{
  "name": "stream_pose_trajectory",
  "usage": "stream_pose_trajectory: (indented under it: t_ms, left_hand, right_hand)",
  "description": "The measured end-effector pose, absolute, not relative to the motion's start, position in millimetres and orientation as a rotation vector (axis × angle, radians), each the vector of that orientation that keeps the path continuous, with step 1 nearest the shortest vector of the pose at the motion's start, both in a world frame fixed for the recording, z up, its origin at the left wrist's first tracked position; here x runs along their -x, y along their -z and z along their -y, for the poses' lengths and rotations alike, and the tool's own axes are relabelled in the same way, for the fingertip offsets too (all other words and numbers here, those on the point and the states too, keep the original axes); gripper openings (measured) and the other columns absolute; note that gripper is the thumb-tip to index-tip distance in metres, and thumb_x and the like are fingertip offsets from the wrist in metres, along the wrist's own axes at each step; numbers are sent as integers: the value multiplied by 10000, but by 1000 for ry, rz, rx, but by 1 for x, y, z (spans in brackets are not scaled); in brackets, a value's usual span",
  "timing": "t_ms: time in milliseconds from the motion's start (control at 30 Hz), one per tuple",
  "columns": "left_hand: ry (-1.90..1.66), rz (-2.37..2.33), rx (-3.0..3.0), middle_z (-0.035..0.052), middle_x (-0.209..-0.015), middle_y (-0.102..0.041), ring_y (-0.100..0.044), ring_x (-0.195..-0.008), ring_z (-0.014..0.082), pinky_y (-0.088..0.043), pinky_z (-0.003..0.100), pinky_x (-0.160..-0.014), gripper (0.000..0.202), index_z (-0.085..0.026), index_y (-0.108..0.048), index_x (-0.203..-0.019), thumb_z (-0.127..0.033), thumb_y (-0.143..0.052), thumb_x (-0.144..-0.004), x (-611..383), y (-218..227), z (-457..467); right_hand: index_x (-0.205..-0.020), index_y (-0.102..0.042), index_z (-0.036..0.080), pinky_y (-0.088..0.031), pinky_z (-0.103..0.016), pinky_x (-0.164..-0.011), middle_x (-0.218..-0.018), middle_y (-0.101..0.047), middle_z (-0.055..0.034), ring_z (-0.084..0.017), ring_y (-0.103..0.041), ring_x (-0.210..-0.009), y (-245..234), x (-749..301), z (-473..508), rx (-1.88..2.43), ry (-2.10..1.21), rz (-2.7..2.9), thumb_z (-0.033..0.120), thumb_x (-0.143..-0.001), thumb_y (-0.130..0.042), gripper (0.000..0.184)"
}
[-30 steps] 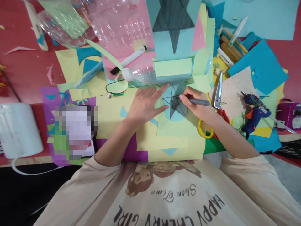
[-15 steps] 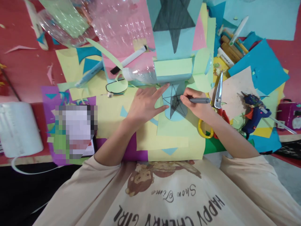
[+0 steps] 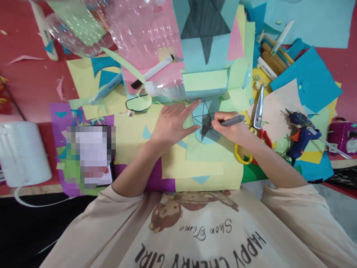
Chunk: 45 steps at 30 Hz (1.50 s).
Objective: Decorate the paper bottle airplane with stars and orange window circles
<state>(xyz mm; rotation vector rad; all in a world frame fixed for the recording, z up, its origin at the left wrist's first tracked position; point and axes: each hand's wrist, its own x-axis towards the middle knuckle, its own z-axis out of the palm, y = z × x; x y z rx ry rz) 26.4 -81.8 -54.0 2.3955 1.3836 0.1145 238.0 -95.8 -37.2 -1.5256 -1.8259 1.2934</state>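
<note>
A light-blue paper disc (image 3: pixel 199 137) bears a star drawn in dark lines, its middle partly filled with black. My right hand (image 3: pixel 230 126) grips a grey marker (image 3: pixel 234 120), its tip end hidden by the fingers beside the dark patch. On the disc's left side my left hand (image 3: pixel 175 123) lies flat with fingers spread, forefinger and thumb reaching its edge. Just beyond the disc lies a clear plastic bottle (image 3: pixel 169 86) on its side, wrapped in blue and pale-green paper. A large black star (image 3: pixel 206 24) on blue paper is past it.
Scissors (image 3: pixel 259 111) with red and yellow handles lie right of my right hand, partly under the forearm. A blue glue gun (image 3: pixel 299 145) is further right. White marker (image 3: pixel 156 69), coloured paper sheets and scraps surround the work. A white device (image 3: pixel 23 154) stands far left.
My right hand has shifted slightly down and left over the star, and the marker is tilted differently. My left hand stays in place.
</note>
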Motion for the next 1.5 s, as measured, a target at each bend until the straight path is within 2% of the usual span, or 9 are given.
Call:
stream_pose_trajectory:
  t_ms: [433, 533, 700, 867, 967, 1100, 1233, 1400, 1500]
  left_hand:
    - [-135, -1378, -2402, 65, -922, -606, -574, -894, 263, -387, 367, -818, 663, -225, -398, -1453, -456, -593, -863, -25, 54, 82]
    - [-127, -1378, -2393, 67, -931, -604, -576, -898, 268, -387, 371, -823, 671, -228, -389, -1459, -458, -595, -863, -25, 55, 83]
    - [-211, -1372, -2405, 61, -907, -611, -584, -865, 252, -404, 373, -816, 623, -230, -446, -1424, -460, -595, -865, -24, 59, 82]
    - [-452, -1265, -2312, 29, -808, -635, -592, -757, 179, -445, 318, -756, 413, -191, -581, -1293, -373, -475, -939, -20, 53, 82]
    - [-631, -1304, -2165, 16, -883, -668, -613, -797, 141, -470, 272, -770, 332, -196, -613, -1213, -271, -440, -940, -8, 39, 87]
    - [-700, -1712, -2046, 2, -914, -653, -596, -829, 131, -477, 280, -830, 187, -216, -624, -1030, -202, -525, -872, 22, 26, 92]
    - [-476, -2297, -1796, 42, -906, -592, -525, -858, 191, -456, 390, -902, 303, -173, -561, -951, -173, -731, -699, 48, 31, 86]
    - [-393, -2281, -1676, 4, -786, -538, -484, -767, 164, -462, 366, -861, 150, -195, -517, -762, -194, -667, -745, 58, 42, 79]
    - [-405, -2343, -1615, 2, -746, -568, -497, -710, 153, -470, 349, -802, 76, -188, -561, -747, -205, -631, -769, 62, 34, 82]
  right_hand:
    - [-594, -353, 202, -243, -256, -517, -539, -340, 63, -76, -290, -531, 40, -239, 96, 1479, -1189, 1825, 245, -830, -516, 291]
    - [-587, -384, 194, -245, -250, -515, -529, -358, 64, -72, -305, -525, 40, -241, 95, 1448, -1268, 1869, 254, -823, -550, 295]
    - [-652, -504, 185, -307, -242, -532, -579, -484, 39, -84, -410, -548, 40, -245, 92, 1395, -1394, 1705, 362, -836, -592, 270]
    - [-711, -552, 183, -278, -239, -488, -546, -455, 53, -72, -386, -497, 37, -247, 91, 1314, -1407, 1614, 399, -849, -616, 263]
    - [-732, -600, 179, -291, -234, -491, -595, -510, 37, -71, -407, -525, 34, -248, 92, 1274, -1332, 1656, 364, -840, -646, 219]
    - [-780, -659, 183, -333, -228, -507, -666, -587, 14, -75, -463, -569, 32, -249, 93, 1230, -1305, 1644, 353, -843, -653, 181]
    - [-865, -715, 187, -372, -225, -502, -658, -611, 2, -80, -499, -565, 33, -251, 94, 1191, -1385, 1544, 419, -872, -604, 258]
    - [-920, -729, 182, -392, -221, -480, -632, -636, 5, -73, -510, -514, 37, -253, 93, 1143, -1484, 1398, 402, -870, -596, 262]
    - [-927, -689, 186, -402, -216, -461, -620, -643, 19, -75, -520, -486, 41, -255, 90, 1102, -1531, 1296, 386, -830, -637, 228]
